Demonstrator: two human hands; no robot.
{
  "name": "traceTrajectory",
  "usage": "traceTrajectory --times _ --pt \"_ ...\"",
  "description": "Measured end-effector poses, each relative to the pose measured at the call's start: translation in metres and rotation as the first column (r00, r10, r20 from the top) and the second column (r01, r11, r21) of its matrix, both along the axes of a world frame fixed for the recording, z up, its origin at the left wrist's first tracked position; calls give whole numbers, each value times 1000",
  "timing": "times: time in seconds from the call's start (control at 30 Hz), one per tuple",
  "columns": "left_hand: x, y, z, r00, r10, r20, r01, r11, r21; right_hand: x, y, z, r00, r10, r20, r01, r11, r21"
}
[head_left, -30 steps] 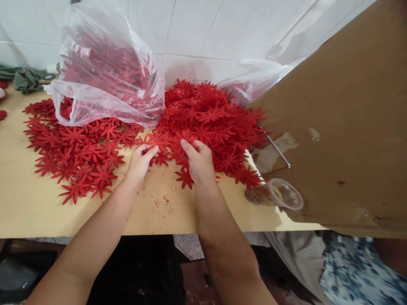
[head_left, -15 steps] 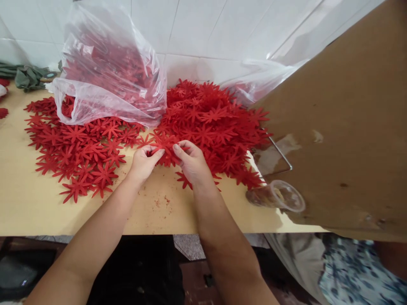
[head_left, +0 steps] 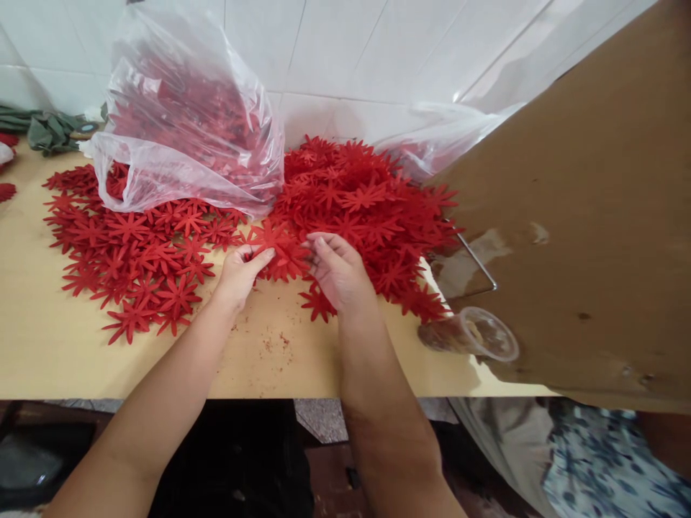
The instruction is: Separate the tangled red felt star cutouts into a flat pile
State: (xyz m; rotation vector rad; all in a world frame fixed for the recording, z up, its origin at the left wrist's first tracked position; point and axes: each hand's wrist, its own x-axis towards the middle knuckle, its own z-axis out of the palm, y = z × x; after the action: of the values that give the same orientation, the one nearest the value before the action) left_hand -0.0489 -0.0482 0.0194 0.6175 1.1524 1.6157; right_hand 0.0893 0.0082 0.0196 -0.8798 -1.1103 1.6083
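My left hand [head_left: 240, 272] is closed, thumb and index finger pinching the edge of a red flower-shaped cutout [head_left: 278, 244] with long narrow petals. Just right of that flower is my right hand [head_left: 340, 270], its fingers loosely curled and apart with nothing visible in them. Its fingertips are close to the petal tips; whether they touch is hard to tell. Behind both hands rises a large heap of red flower cutouts [head_left: 356, 194]. Another spread of the same flowers [head_left: 134, 252] lies to the left, and a single flower [head_left: 317, 302] lies below my right hand.
A clear plastic bag [head_left: 188, 137] full of red pieces stands against the tiled wall [head_left: 335, 50]. At right are a brown board [head_left: 583, 216], a metal wire [head_left: 478, 262] and a tipped clear cup [head_left: 489, 334]. Green fabric [head_left: 51, 131] lies far left. Patterned clothing of a person [head_left: 604, 460] shows lower right.
My right hand has let go of the flower's edge and shifted a little to the right, its fingers loosening. My left hand keeps its pinch, almost in the same place.
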Motion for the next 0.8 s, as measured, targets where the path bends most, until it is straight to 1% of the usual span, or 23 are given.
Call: traceTrajectory --times 0.1,0.13,0.2,0.27,0.37,0.47,0.53,0.57,0.6,0.63,0.67,0.7,0.73,0.77,0.8 --pt "2 -1 1 999 -34 -11 34 999 8 -7 -5 -3 986 151 67 -153 988 31" --pt "3 -1 1 999 -38 -14 38 999 7 -9 -7 -5 982 171 81 -176 983 56" --pt "4 -1 1 999 -46 -17 47 999 6 -10 -7 -6 983 158 92 -168 980 105" --pt "4 0 0 999 -48 -24 48 999 2 -10 -6 -6 992 99 75 -107 988 115" --pt "2 2 -3 1000 2 -14 -2 1000 -11 -6 -2 -5 1000 -29 12 28 998 52" --pt "-1 3 -6 998 44 46 -43 999 -21 -1 6 -7 990 -139 -35 139 990 -12" --pt "-3 3 -6 995 52 87 -50 998 -26 4 11 -10 979 -203 -19 204 979 5" --pt "-3 3 -7 993 56 103 -53 998 -29 6 13 -11 967 -253 16 252 967 48" --pt "-3 3 -6 991 62 115 -59 998 -32 7 14 -12 946 -317 71 308 944 118" --pt "-3 3 -6 990 69 124 -65 997 -34 8 14 -12 909 -394 134 362 907 216" --pt "-3 3 -6 989 75 131 -71 997 -33 8 13 -10 861 -473 186 399 856 329" --pt "-3 3 -5 988 78 133 -74 997 -31 7 11 -8 820 -529 218 405 806 432" --pt "-3 3 -5 989 77 130 -74 997 -30 5 8 -6 803 -547 236 381 776 502" --pt "-2 3 -5 990 70 120 -67 997 -31 3 4 -4 820 -515 248 331 782 529" --pt "-2 3 -4 992 60 107 -56 998 -36 0 1 -2 858 -443 259 265 815 516"
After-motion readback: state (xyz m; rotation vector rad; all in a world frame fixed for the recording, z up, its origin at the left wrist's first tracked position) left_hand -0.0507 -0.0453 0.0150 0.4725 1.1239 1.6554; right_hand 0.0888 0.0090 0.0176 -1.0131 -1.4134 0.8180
